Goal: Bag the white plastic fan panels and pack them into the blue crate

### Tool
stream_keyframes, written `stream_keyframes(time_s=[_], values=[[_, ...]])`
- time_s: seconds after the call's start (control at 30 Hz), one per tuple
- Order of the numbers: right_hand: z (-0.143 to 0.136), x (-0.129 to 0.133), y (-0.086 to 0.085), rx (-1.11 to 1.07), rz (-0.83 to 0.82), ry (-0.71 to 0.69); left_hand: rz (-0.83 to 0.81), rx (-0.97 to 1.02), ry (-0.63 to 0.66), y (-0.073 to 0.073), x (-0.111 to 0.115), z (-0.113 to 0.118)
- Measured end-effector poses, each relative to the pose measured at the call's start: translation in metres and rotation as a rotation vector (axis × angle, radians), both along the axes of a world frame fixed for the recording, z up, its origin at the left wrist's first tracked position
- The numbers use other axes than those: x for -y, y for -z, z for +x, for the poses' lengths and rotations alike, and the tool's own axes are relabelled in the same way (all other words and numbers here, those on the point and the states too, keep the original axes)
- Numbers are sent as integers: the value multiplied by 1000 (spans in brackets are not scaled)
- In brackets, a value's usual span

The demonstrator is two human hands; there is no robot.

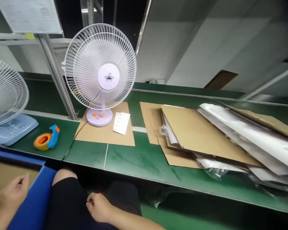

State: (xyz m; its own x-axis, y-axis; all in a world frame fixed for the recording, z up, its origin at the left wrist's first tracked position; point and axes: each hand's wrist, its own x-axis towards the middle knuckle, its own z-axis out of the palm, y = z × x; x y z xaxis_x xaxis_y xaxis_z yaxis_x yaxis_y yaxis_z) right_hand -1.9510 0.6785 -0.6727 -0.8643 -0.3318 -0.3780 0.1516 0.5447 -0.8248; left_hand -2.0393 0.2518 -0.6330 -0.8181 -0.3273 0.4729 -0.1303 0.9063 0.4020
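My left hand [13, 194] is curled closed above the blue bin [36, 198] at the lower left, with nothing visible in it. Over my lap, my right hand [98, 206] is closed in a loose fist, and nothing shows in it. A white and lilac fan [108, 76] with orange knobs stands upright on a cardboard sheet [93, 135]. Beside its base lies a white card [121, 123]. A tape dispenser [53, 137] rests on the green bench, nearer to my left hand than the fan is. Neither hand touches these items.
At the far left stands a blue fan [16, 127], partly cut off. Flattened cardboard [201, 132] and plastic-wrapped sheets [252, 131] are piled on the right of the green bench [139, 163]. A metal post [56, 72] rises behind the bench and carries a white board [28, 14].
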Motion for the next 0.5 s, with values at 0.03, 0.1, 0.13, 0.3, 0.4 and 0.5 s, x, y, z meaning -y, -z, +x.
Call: stream_keyframes(time_s=[0.03, 0.1, 0.13, 0.3, 0.4, 0.5], values=[[1, -3, -4, -17, -19, 14, -12, -78, 105, -8, -27, -10], [2, -12, -14, -54, -59, 46, -9, -217, 396, -23, -84, -30], [2, -19, -19, -76, -84, 67, -8, -273, 540, -29, -112, -39], [-6, -70, -45, -227, -189, 295, 47, -368, 958, -49, -238, -71], [-18, -111, -61, -330, -321, 517, 104, -288, 1064, -46, -293, -79], [-33, -164, -94, -533, -465, 750, 63, -150, 1137, -40, -326, -85]])
